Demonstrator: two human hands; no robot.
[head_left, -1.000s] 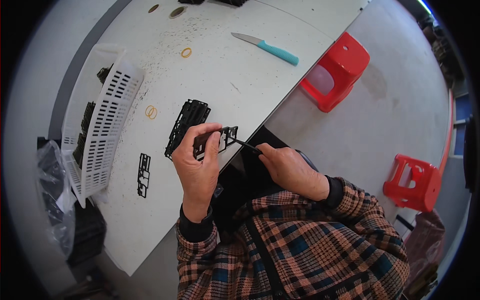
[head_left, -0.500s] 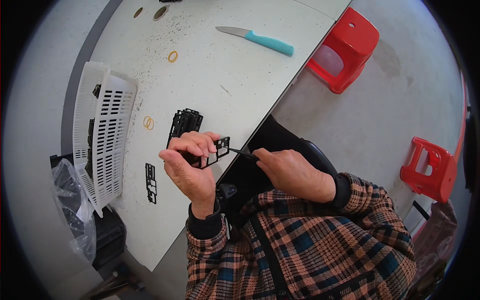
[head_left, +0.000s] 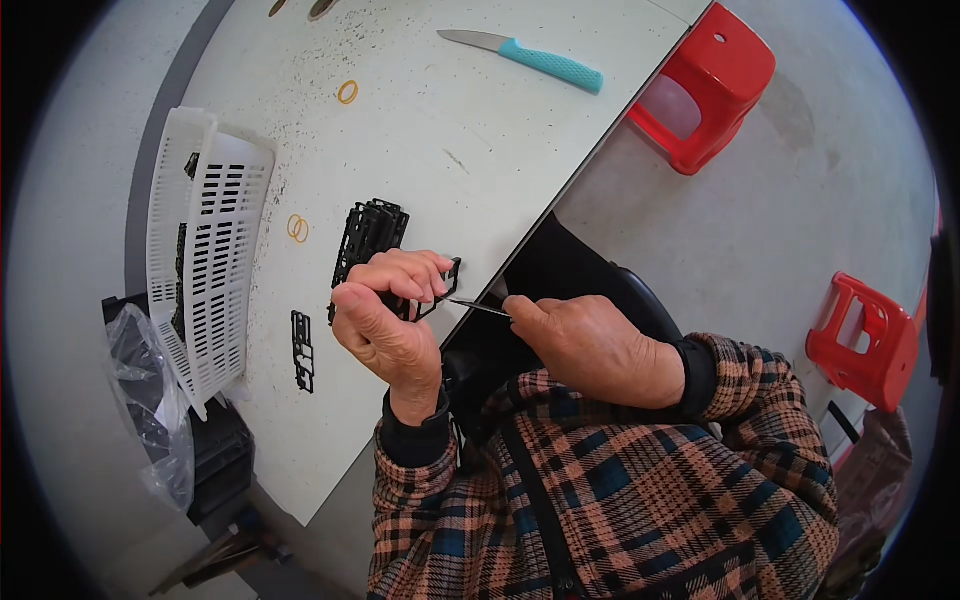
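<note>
My left hand (head_left: pixel 392 320) grips a thin black plastic frame (head_left: pixel 455 277) with rectangular cut-outs, partly hidden by the fingers. In my right hand (head_left: pixel 590 345) is a slim knife (head_left: pixel 482 306); its handle is covered by my fingers. The blade's tip points left and sits at or close to the frame's edge; whether they touch I cannot tell. Just beyond my left hand lies a pile of similar black plastic frames (head_left: pixel 370 235). A single black frame (head_left: pixel 302 350) rests on the white table to the left of that hand.
A knife with a turquoise handle (head_left: pixel 555 66) lies far on the white table (head_left: pixel 400 150). Yellow rubber bands (head_left: pixel 298 229) and dark crumbs are scattered there. At left stands a white slotted basket (head_left: pixel 220 270) by a plastic bag (head_left: pixel 150 400). Red stools (head_left: pixel 725 75) stand on the floor at right.
The frame has turned in my left hand and more of it is behind the fingers. The knife's blade now lies flatter, near the frame's lower edge. The whole view has shifted slightly.
</note>
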